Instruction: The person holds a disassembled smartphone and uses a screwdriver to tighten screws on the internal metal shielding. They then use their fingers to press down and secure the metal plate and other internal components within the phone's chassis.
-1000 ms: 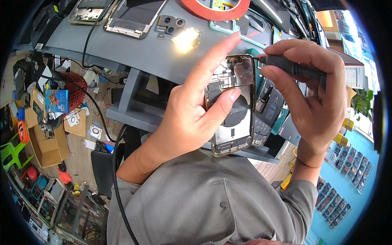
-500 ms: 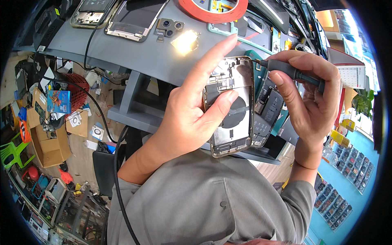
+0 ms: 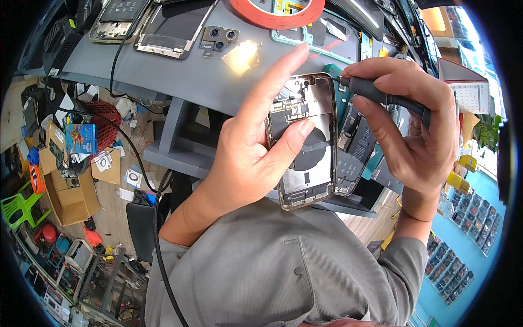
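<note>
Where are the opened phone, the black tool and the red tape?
Phone point(image 3: 313, 156): head view, on its dark round pad.
Tool point(image 3: 375, 93): head view, on its thick handle.
Tape point(image 3: 278, 22): head view, on the ring's near side.

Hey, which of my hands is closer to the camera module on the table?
Left. Your left hand, holding the opened phone, is below and right of the camera module; your right hand, gripping a dark tool, is farther right.

Location type: phone repair workshop. Indicators: opened phone point(image 3: 321, 175); phone screen point(image 3: 171, 27), camera part point(image 3: 220, 38) and red tape roll point(image 3: 278, 22) on the counter point(image 3: 177, 71).
</note>
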`<action>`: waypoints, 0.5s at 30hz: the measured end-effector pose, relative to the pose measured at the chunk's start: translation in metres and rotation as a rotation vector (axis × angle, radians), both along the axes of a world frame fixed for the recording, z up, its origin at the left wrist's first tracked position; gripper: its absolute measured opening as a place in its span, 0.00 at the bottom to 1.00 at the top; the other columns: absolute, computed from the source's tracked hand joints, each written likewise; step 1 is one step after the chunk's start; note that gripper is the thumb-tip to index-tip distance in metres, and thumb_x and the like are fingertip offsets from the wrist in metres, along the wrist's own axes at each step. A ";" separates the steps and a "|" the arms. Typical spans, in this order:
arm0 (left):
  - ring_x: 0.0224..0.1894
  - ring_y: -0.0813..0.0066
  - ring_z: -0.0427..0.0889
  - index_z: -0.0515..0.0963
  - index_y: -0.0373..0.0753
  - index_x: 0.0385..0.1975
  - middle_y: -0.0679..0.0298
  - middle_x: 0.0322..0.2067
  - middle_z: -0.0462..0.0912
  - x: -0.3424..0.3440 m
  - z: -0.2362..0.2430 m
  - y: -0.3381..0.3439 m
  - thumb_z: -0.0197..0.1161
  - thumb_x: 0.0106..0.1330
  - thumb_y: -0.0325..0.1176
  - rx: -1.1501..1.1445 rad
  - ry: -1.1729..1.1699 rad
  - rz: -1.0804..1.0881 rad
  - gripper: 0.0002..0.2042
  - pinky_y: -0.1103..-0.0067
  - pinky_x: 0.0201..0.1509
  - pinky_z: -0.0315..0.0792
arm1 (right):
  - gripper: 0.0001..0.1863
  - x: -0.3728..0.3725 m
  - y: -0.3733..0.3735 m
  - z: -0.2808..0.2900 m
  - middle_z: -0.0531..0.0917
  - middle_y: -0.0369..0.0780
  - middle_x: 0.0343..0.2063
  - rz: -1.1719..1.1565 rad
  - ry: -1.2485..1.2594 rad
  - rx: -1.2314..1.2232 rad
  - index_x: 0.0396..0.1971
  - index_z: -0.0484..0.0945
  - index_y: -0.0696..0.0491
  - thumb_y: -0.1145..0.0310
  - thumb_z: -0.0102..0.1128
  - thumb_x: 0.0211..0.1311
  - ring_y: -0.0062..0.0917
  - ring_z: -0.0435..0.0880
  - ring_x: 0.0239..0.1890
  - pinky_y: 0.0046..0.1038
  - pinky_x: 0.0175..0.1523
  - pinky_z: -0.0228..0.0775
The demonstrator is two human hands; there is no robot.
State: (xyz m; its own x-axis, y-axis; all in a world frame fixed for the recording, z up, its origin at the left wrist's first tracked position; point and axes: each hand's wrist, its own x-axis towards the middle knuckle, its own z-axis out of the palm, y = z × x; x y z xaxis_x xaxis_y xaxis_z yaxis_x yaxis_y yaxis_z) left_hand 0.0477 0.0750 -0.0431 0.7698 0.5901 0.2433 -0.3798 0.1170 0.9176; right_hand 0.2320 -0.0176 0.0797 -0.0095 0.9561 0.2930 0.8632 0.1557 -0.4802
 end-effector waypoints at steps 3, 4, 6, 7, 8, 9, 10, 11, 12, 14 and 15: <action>0.70 0.72 0.73 0.52 0.28 0.79 0.53 0.78 0.59 -0.002 0.000 0.001 0.61 0.73 0.16 0.012 0.016 -0.012 0.36 0.75 0.71 0.69 | 0.21 -0.002 0.004 0.007 0.88 0.52 0.43 0.001 -0.081 -0.014 0.48 0.73 0.59 0.87 0.72 0.59 0.37 0.91 0.45 0.31 0.51 0.84; 0.70 0.72 0.73 0.52 0.28 0.79 0.53 0.78 0.59 -0.002 0.000 0.002 0.61 0.73 0.16 0.018 0.020 -0.015 0.36 0.75 0.71 0.69 | 0.21 -0.003 0.005 0.009 0.89 0.51 0.42 -0.004 -0.103 -0.019 0.48 0.73 0.59 0.87 0.72 0.58 0.36 0.91 0.45 0.30 0.51 0.84; 0.69 0.72 0.73 0.52 0.28 0.79 0.53 0.77 0.59 -0.002 0.000 0.003 0.60 0.73 0.16 0.041 0.032 -0.010 0.36 0.75 0.71 0.70 | 0.21 -0.004 0.007 0.011 0.89 0.48 0.42 -0.012 -0.141 -0.030 0.47 0.74 0.59 0.86 0.73 0.57 0.33 0.92 0.44 0.29 0.50 0.84; 0.69 0.72 0.73 0.52 0.28 0.79 0.53 0.77 0.60 -0.003 0.000 0.004 0.60 0.73 0.16 0.058 0.039 -0.006 0.36 0.75 0.71 0.69 | 0.20 -0.006 0.009 0.013 0.89 0.47 0.41 -0.018 -0.170 -0.033 0.47 0.75 0.59 0.86 0.74 0.57 0.32 0.92 0.44 0.28 0.50 0.84; 0.69 0.72 0.73 0.52 0.28 0.79 0.53 0.77 0.60 -0.003 0.000 0.004 0.60 0.73 0.16 0.066 0.043 -0.007 0.36 0.75 0.71 0.69 | 0.20 -0.009 0.011 0.014 0.89 0.46 0.41 -0.025 -0.199 -0.037 0.46 0.76 0.59 0.86 0.75 0.57 0.31 0.92 0.44 0.27 0.49 0.84; 0.69 0.72 0.73 0.52 0.28 0.79 0.53 0.77 0.60 -0.003 0.000 0.005 0.60 0.73 0.16 0.074 0.048 -0.007 0.36 0.75 0.71 0.69 | 0.20 -0.014 0.014 0.017 0.90 0.45 0.41 -0.032 -0.240 -0.039 0.46 0.77 0.59 0.85 0.75 0.56 0.30 0.92 0.43 0.27 0.49 0.85; 0.69 0.72 0.73 0.52 0.28 0.79 0.53 0.77 0.60 -0.003 0.000 0.005 0.60 0.73 0.16 0.074 0.051 -0.011 0.36 0.75 0.71 0.69 | 0.20 -0.015 0.016 0.017 0.90 0.44 0.40 -0.037 -0.259 -0.035 0.46 0.77 0.59 0.84 0.76 0.56 0.29 0.92 0.43 0.26 0.48 0.85; 0.69 0.72 0.73 0.51 0.28 0.79 0.53 0.77 0.60 -0.003 -0.001 0.005 0.60 0.73 0.16 0.066 0.051 -0.020 0.36 0.75 0.71 0.69 | 0.20 -0.017 0.017 0.018 0.90 0.43 0.39 -0.044 -0.280 -0.032 0.46 0.78 0.59 0.83 0.77 0.55 0.28 0.92 0.42 0.26 0.48 0.85; 0.69 0.72 0.73 0.51 0.28 0.79 0.53 0.77 0.61 -0.004 -0.001 0.005 0.60 0.73 0.16 0.058 0.050 -0.029 0.36 0.75 0.71 0.69 | 0.20 -0.017 0.019 0.017 0.90 0.43 0.39 -0.049 -0.280 -0.023 0.46 0.78 0.59 0.82 0.78 0.55 0.28 0.92 0.42 0.25 0.47 0.85; 0.69 0.72 0.73 0.51 0.28 0.79 0.53 0.76 0.61 -0.003 -0.001 0.004 0.59 0.74 0.16 0.030 0.045 -0.046 0.36 0.75 0.72 0.69 | 0.21 -0.017 0.019 0.018 0.90 0.41 0.38 -0.054 -0.296 -0.021 0.46 0.79 0.60 0.79 0.80 0.54 0.27 0.92 0.41 0.25 0.47 0.85; 0.69 0.72 0.73 0.51 0.28 0.79 0.53 0.76 0.61 -0.004 -0.002 0.005 0.59 0.74 0.16 0.018 0.041 -0.051 0.36 0.75 0.72 0.69 | 0.22 -0.016 0.019 0.019 0.90 0.41 0.38 -0.055 -0.313 -0.028 0.46 0.79 0.60 0.78 0.81 0.54 0.27 0.92 0.41 0.24 0.47 0.85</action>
